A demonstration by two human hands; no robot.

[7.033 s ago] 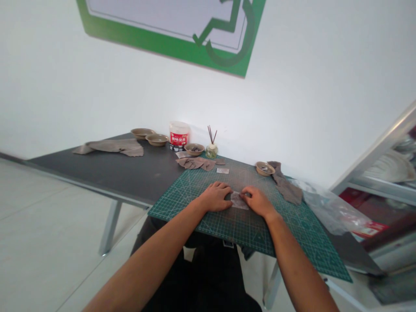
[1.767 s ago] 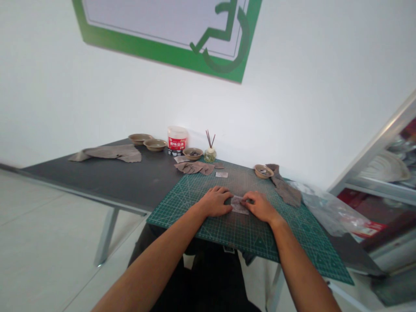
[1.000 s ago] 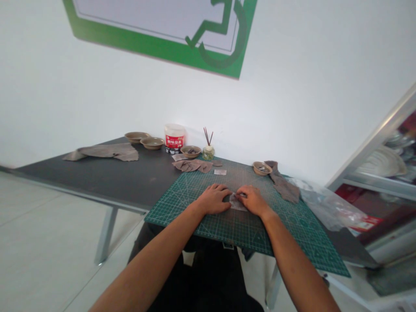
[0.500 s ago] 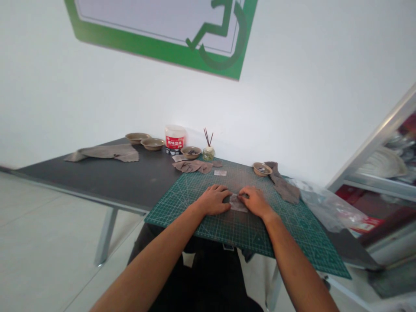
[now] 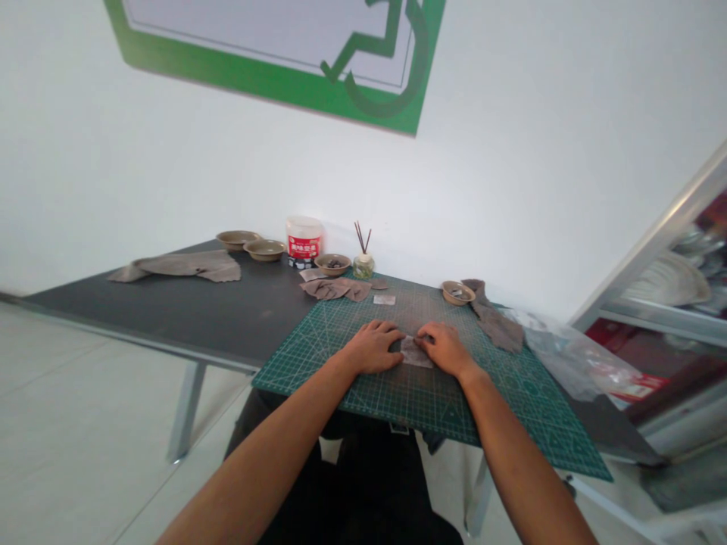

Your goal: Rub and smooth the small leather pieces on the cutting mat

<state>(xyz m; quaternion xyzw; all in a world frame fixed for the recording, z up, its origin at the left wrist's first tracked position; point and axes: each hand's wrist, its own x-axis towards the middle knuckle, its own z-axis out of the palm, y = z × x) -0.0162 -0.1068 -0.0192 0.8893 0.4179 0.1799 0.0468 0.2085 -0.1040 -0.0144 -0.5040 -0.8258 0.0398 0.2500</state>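
Observation:
A small greyish rectangular piece (image 5: 417, 356), like thin card or cloth, lies flat on the green cutting mat (image 5: 307, 352) between my hands. My left hand (image 5: 373, 348) rests on the mat at the piece's left side. Its thumb and fingers are spread apart, with the tips at the left edge. Over the upper right part of the piece, my right hand (image 5: 446, 348) has its thumb and fingertips drawn together. Something small and dark shows at those fingertips, too small to name. A second pale rectangular piece (image 5: 385, 300) lies on the mat farther back.
At the back stand a bowl of small dark bits (image 5: 332, 264), a reed diffuser (image 5: 363, 265), a plastic tub (image 5: 304, 242) and another bowl (image 5: 457, 293). Brown cloth (image 5: 338, 289) lies near the mat, grey cloth (image 5: 187, 265) farther left. A clear plastic bag (image 5: 573, 359) lies right.
The view has shifted very slightly. My right fingertips stay at the piece with hardly any movement, and my left hand keeps its place.

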